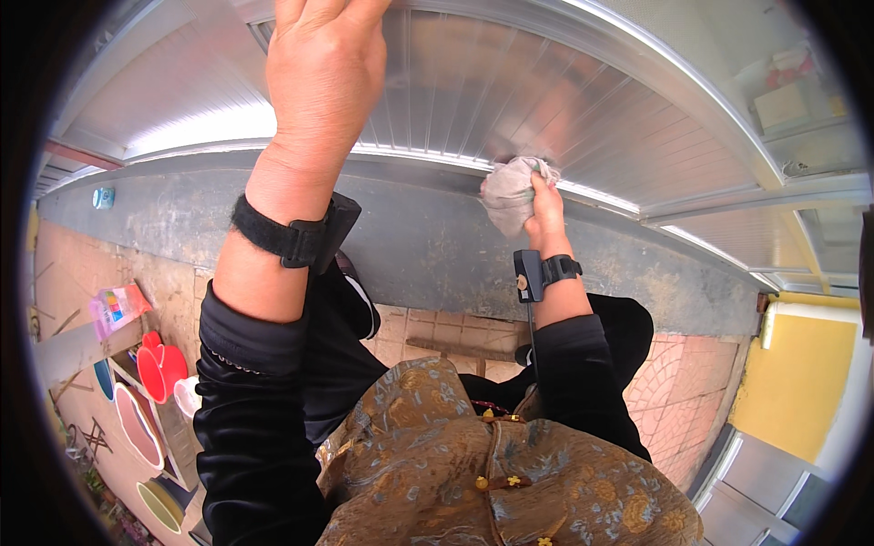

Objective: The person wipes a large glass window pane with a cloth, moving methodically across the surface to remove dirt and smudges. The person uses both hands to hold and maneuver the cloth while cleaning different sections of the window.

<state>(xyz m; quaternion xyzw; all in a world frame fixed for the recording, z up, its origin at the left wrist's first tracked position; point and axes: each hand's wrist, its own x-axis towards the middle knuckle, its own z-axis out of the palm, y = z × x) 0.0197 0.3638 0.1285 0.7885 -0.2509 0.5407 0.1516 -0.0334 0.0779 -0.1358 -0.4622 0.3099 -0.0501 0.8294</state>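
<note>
My right hand (547,208) grips a crumpled, damp-looking greyish-pink cloth (511,194). The cloth touches the bottom edge of a ribbed metal panel (471,89), right by its bright lower rail (427,157). Raised higher, at the upper edge of the view, my left hand (328,58) is in front of the same panel. Its fingers are cut off by the picture's edge, so what they touch is hidden. Below the panel runs a grey concrete ledge (430,228). Each wrist carries a strapped black device.
On the left stand a red plastic jug (160,372), a pink basin (136,426), a yellowish basin (160,506) and a pink plastic bag (117,310). A small blue-and-white container (104,198) sits on the ledge. A low wooden stool (464,348) is beneath me; a yellow wall (792,382) rises at right.
</note>
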